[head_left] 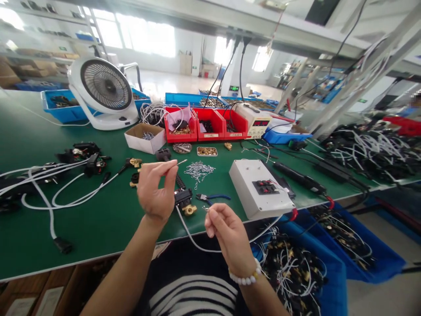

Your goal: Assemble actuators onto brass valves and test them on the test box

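Note:
My left hand (157, 189) is raised above the bench, its thumb and forefinger pinching a thin metal pin (182, 162). Lower and to the right, my right hand (226, 230) grips a small silvery wire clip (206, 209) between its fingertips; its exact shape is hard to make out. Between the hands lies a black valve assembly (183, 197) with a brass fitting (189, 210) and a white cable. Behind it is a heap of wire clips (199, 169). Blue-handled cutters (213, 197) rest just beyond my right hand.
A grey box (259, 188) with black-and-red terminals stands to the right, beside a black electric screwdriver (299, 177). Red bins (210, 135), a white carton (146, 142) and a fan (105, 92) line the back. Cabled assemblies (88, 162) lie left; blue crates (335, 281) stand below right.

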A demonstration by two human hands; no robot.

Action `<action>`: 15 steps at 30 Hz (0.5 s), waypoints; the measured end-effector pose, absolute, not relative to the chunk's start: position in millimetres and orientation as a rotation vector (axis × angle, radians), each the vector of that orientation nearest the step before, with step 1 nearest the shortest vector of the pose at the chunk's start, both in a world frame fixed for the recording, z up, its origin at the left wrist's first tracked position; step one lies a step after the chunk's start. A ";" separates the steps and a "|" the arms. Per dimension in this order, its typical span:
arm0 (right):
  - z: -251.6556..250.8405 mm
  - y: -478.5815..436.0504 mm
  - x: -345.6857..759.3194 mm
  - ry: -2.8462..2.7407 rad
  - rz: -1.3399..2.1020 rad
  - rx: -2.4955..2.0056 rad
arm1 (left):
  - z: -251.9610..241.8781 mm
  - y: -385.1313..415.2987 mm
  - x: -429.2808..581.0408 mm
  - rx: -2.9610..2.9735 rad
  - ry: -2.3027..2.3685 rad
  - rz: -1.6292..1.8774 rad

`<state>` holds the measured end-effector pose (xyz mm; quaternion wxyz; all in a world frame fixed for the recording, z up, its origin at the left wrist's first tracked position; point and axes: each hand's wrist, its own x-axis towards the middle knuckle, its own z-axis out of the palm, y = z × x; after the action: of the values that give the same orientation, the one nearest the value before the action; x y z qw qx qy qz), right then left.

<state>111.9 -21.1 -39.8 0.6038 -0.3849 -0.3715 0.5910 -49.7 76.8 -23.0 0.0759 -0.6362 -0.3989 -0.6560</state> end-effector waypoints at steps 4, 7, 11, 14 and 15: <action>-43.7 -21.1 113.0 -0.830 1.336 -0.917 | -44.4 92.6 -50.0 -2.324 -1.321 -1.549; -44.9 -18.9 113.0 -0.816 1.333 -0.921 | -45.2 69.1 -55.7 -2.443 -1.452 -1.528; -43.3 -17.8 107.1 -0.837 1.353 -0.920 | -35.9 28.2 -55.8 -2.732 -1.490 -1.592; -37.8 -21.2 101.4 -0.855 1.351 -0.911 | -37.0 9.5 -53.4 -2.906 -1.313 -1.581; -36.1 -22.1 100.0 -0.855 1.356 -0.904 | -40.0 6.7 -52.9 -2.904 -1.302 -1.599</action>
<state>100.0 -22.1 -36.1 0.6054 -0.3909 -0.3698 0.5864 -52.9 6.7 -40.0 -0.2083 -0.7975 -0.3575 -0.4392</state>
